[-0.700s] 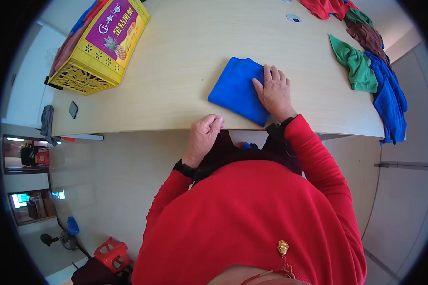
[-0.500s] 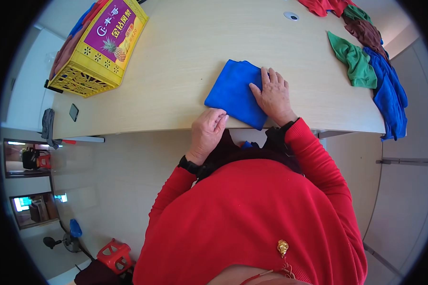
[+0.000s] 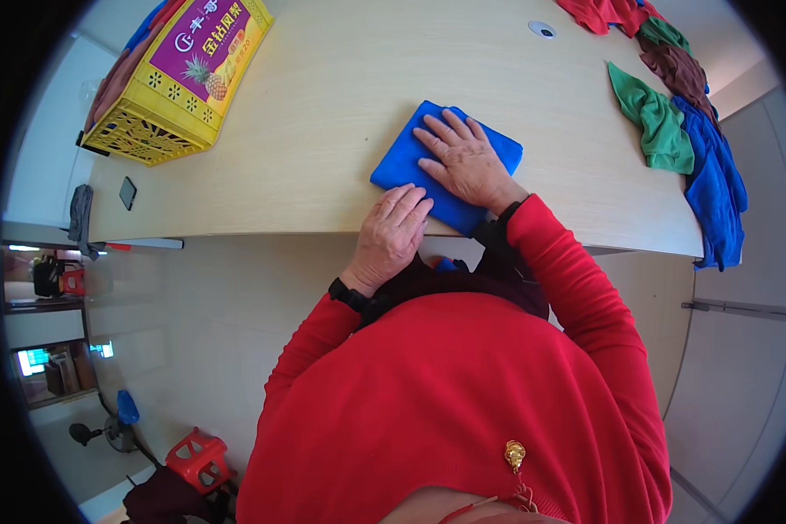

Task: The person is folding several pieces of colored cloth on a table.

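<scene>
A folded blue cloth [image 3: 402,155] lies flat near the front edge of the pale wooden table [image 3: 314,148]. On top of it rests my right hand [image 3: 470,162], palm down with the fingers spread. My left hand [image 3: 390,234] is at the cloth's near left edge, its fingers stretched out and the fingertips touching the fabric. Neither hand grips the cloth. Parts of its middle and near edge are hidden beneath the hands.
At the far left stands a yellow plastic crate [image 3: 148,131] holding cloths, near a phone [image 3: 127,193]. Along the right edge lie a green cloth [image 3: 664,131], a blue cloth [image 3: 712,192] hanging over, and brown and red ones. A round cable grommet [image 3: 541,30] sits at the back.
My right hand has slid left from the cloth's right edge onto its middle. The left hand's curled fingers have straightened onto the near edge. The cloth's right part shows more now.
</scene>
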Demonstrator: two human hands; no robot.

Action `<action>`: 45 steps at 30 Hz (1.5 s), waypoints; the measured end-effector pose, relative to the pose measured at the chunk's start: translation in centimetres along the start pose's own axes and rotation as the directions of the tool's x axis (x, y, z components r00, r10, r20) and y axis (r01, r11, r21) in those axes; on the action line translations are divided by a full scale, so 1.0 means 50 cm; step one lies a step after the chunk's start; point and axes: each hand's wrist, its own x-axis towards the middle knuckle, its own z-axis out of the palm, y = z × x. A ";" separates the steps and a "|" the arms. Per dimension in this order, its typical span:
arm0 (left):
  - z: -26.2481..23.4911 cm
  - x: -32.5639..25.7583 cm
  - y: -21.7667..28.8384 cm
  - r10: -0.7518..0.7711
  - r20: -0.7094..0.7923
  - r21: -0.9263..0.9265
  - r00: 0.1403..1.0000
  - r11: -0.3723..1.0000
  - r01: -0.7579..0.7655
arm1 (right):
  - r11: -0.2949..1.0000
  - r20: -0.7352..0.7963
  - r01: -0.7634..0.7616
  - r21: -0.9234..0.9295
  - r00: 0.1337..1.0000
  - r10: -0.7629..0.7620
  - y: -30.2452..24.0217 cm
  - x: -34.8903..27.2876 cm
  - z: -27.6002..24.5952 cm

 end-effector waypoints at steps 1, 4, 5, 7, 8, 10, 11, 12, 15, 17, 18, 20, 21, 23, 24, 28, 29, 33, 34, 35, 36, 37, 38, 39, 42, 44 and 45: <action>0.001 0.004 -0.002 -0.004 0.002 -0.008 1.000 1.000 0.004 | 0.997 -0.018 -0.073 -0.032 0.997 0.073 0.010 0.002 0.000; 0.001 -0.007 -0.003 -0.026 -0.006 -0.036 1.000 0.999 0.025 | 0.974 -0.026 -0.221 -0.041 0.975 0.220 0.021 -0.009 0.001; 0.000 -0.017 -0.006 -0.044 -0.020 -0.053 0.999 0.998 0.043 | 0.957 -0.014 -0.290 -0.021 0.957 0.290 0.022 -0.010 0.000; -0.011 -0.048 -0.012 -0.067 -0.036 -0.067 0.997 0.996 0.065 | 0.936 0.001 -0.353 -0.001 0.936 0.353 0.017 -0.013 -0.001; -0.024 -0.078 -0.019 -0.164 0.028 -0.113 0.986 0.980 0.166 | 0.925 -0.022 -0.380 -0.003 0.925 0.380 0.010 -0.013 0.002; -0.044 -0.137 -0.024 -0.347 0.162 -0.178 0.924 0.911 0.373 | 0.906 -0.069 -0.424 0.000 0.904 0.423 -0.014 -0.014 0.008; -0.044 -0.160 -0.025 -0.362 0.151 -0.161 0.920 0.909 0.384 | 0.915 -0.069 -0.404 0.009 0.913 0.403 -0.029 -0.010 0.009; -0.046 -0.185 -0.031 -0.519 0.237 -0.309 0.821 0.761 0.570 | 0.925 -0.062 -0.379 0.033 0.923 0.380 -0.048 -0.002 0.009; -0.065 -0.224 -0.049 -0.721 0.428 -0.508 0.545 0.306 0.805 | 0.950 -0.057 -0.297 0.099 0.951 0.303 -0.117 0.019 0.014; -0.064 -0.217 -0.043 -0.634 0.667 -0.742 0.392 -0.512 0.433 | 0.970 -0.029 -0.205 0.133 0.977 0.210 -0.169 0.035 0.020; -0.068 -0.214 -0.040 -0.662 0.641 -0.762 0.388 -0.490 0.423 | 0.976 -0.018 -0.159 0.147 0.986 0.163 -0.194 0.042 0.021; -0.072 -0.204 -0.026 -0.665 0.633 -0.768 0.397 -0.603 0.215 | 0.980 -0.013 -0.105 0.167 0.994 0.108 -0.231 0.052 0.025; -0.080 -0.206 -0.021 -0.667 0.626 -0.756 0.404 -0.647 0.103 | 0.981 0.007 -0.073 0.179 0.997 0.073 -0.248 0.056 0.028; -0.090 -0.221 -0.016 -0.692 0.601 -0.777 0.401 -0.622 0.091 | 0.982 0.015 -0.024 0.187 1.000 0.022 -0.265 0.061 0.023; -0.095 -0.231 -0.016 -0.703 0.592 -0.785 0.394 -0.613 0.087 | 0.957 0.032 -0.039 0.288 0.999 0.031 -0.258 0.063 0.018; -0.168 -0.231 -0.015 -0.758 0.546 -0.831 0.356 -0.544 0.116 | 0.922 0.021 -0.119 0.368 0.993 0.119 -0.166 0.037 -0.011; -0.202 -0.230 -0.024 -0.782 0.528 -0.846 0.330 -0.515 0.133 | 0.926 0.010 -0.133 0.352 0.990 0.139 -0.139 0.022 -0.011; -0.382 -0.179 -0.120 -0.877 0.392 -0.916 0.279 -0.345 0.204 | 0.917 0.020 -0.166 0.363 0.985 0.171 -0.078 -0.053 -0.025; -0.436 -0.154 -0.155 -0.895 0.353 -0.926 0.272 -0.293 0.237 | 0.953 0.032 -0.146 0.265 0.989 0.142 -0.080 -0.063 -0.027; -0.488 -0.120 -0.194 -0.917 0.297 -0.939 0.266 -0.229 0.257 | 0.979 0.046 -0.131 0.159 0.991 0.126 -0.080 -0.070 -0.030; -0.541 -0.081 -0.233 -0.935 0.243 -0.945 0.259 -0.168 0.281 | 0.978 0.043 -0.133 0.160 0.991 0.128 -0.085 -0.075 -0.030; -0.591 -0.035 -0.268 -0.942 0.165 -0.956 0.291 -0.080 0.283 | 0.978 0.054 -0.153 0.139 0.988 0.147 -0.091 -0.078 -0.029; -0.641 0.010 -0.307 -0.943 0.079 -0.960 0.322 0.014 0.279 | 0.979 0.061 -0.165 0.120 0.985 0.158 -0.093 -0.073 -0.027; -0.692 0.050 -0.359 -0.929 -0.001 -0.960 0.371 0.105 0.261 | 0.979 0.067 -0.176 0.102 0.983 0.170 -0.095 -0.065 -0.025; -0.821 0.187 -0.496 -0.845 -0.149 -0.946 0.513 0.273 0.174 | 0.974 0.079 -0.202 0.099 0.978 0.195 -0.098 -0.052 -0.030; -0.865 0.274 -0.576 -0.831 -0.222 -0.935 0.510 0.329 0.129 | 0.970 0.080 -0.226 0.085 0.972 0.219 -0.096 -0.043 -0.032; -0.871 0.304 -0.608 -0.826 -0.223 -0.935 0.517 0.331 0.125 | 0.967 0.084 -0.241 0.084 0.969 0.234 -0.095 -0.039 -0.033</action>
